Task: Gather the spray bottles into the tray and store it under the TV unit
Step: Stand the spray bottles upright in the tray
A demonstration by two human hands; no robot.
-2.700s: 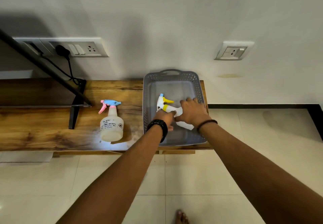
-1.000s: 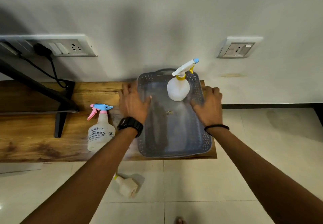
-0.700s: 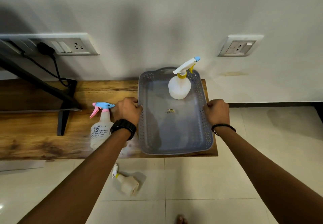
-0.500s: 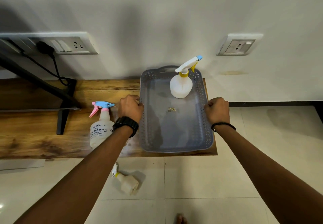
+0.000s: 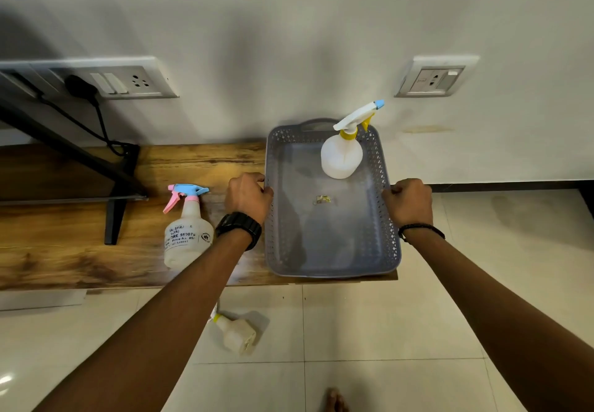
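On the wooden bench point(image 5: 80, 260), at its right end, sits the grey tray point(image 5: 332, 268); left hand point(image 5: 248, 197) and right hand point(image 5: 407, 202) each have the grip closed on a long rim. One white spray bottle point(image 5: 341, 156) stands upright inside, far end. Gathering appears incomplete: a pink-trigger bottle point(image 5: 188, 234) stands just left of the tray; a small bottle point(image 5: 236, 334) lies on the floor. Next: release, collect both.
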